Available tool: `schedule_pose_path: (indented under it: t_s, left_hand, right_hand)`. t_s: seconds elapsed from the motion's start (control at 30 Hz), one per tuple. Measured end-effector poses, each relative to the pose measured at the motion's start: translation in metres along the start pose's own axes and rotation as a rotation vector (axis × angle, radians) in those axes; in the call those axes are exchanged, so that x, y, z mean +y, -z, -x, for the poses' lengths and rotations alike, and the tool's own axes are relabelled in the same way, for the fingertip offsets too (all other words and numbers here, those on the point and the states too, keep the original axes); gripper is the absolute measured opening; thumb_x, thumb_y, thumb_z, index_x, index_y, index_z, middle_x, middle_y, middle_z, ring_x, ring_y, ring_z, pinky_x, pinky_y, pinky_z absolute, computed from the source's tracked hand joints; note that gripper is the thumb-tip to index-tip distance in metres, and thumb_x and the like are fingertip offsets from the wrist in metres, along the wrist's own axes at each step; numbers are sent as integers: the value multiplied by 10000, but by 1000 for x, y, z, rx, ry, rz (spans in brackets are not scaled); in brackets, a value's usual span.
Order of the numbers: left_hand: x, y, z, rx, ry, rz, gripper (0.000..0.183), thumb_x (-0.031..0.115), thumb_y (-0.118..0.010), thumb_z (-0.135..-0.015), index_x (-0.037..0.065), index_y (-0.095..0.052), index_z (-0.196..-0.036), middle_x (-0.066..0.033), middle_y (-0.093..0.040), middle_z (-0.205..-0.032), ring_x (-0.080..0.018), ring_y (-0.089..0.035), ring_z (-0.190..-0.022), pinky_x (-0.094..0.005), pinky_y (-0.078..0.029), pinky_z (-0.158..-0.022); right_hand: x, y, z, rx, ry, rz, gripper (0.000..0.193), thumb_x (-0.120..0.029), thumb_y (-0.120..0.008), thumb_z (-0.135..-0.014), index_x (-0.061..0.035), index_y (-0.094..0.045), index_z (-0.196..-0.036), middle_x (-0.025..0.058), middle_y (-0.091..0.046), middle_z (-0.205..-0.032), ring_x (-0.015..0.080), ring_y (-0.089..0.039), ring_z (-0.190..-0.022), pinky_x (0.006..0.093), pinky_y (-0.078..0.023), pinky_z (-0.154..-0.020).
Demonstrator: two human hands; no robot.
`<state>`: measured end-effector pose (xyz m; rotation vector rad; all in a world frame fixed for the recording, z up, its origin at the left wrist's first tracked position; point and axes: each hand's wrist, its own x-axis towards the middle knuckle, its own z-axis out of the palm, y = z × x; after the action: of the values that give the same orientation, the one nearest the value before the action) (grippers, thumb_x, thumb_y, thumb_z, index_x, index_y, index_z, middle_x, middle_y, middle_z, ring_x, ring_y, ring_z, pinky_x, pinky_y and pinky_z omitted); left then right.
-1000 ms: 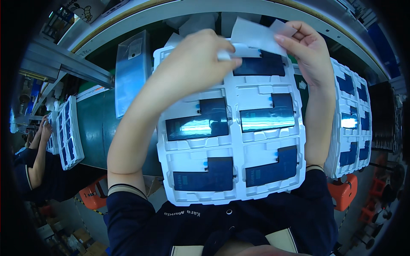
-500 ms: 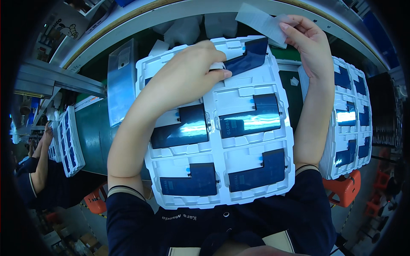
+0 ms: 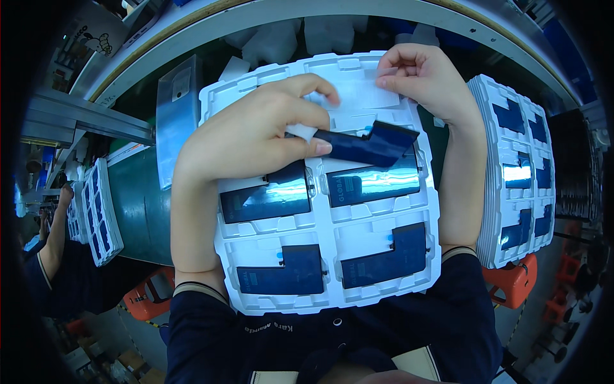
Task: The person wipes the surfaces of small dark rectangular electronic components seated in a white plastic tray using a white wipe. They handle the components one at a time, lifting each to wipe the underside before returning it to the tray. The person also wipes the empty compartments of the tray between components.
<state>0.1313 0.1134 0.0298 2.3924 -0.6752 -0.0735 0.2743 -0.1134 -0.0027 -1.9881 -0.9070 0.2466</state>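
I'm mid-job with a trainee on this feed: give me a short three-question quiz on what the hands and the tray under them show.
1. True or false: the dark L-shaped piece in the left hand is lying flat in a pocket of the white tray.
2. Fill in: the right hand pinches a thin, whitish ____.
3. How many other dark pieces lie in that tray's bottom row in the picture?

Key:
1. False; it is held over the tray.
2. Sheet.
3. Two.

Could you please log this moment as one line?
left hand: holds dark L-shaped pack over white tray | right hand: pinches thin translucent sheet over tray's far end | right side: stacked trays
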Motion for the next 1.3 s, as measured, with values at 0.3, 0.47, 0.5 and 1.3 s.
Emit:
schedule_pose_path:
  t_s: [0.3,0.47,0.5,1.3]
  left_hand:
    - [-1,-3,-6,-55,102,57,228,202,-688,-853,-14,-670,-922,-205,-620,-1255,-314,-657,-893,-353,-499,-778]
    - [-7,-6,-6,-20,87,63,234,200,-676,-872,-17,-676,-962,-178,-663,-1159,-254,-656,-869,-337,-496,-747]
    - [-8,-6,-5,6,122,79,239,203,-670,-880,-19,-674,-966,-161,-677,-1107,-227,-647,-846,-328,-491,-729]
    - [-22,-22,-33,173,185,-16,329,234,-652,-906,152,-675,-1224,-88,-620,-1059,-193,-609,-895,-299,-499,-763]
  right_hand:
    - [6,-5,0,-1,79,55,177,-52,-748,-796,-17,-669,-950,-26,-536,-711,33,-450,-616,180,-390,-562]
    - [1,-9,3,3,169,284,315,-73,-757,-766,-48,-673,-1069,20,-585,-786,83,-453,-643,222,-404,-585]
    - [1,-8,3,56,248,328,312,-59,-749,-768,-46,-674,-1070,48,-609,-842,116,-503,-673,253,-437,-606]
    - [29,16,-5,75,170,94,362,-357,-551,-979,-75,-665,-1174,62,-664,-1037,153,-615,-950,263,-504,-815]
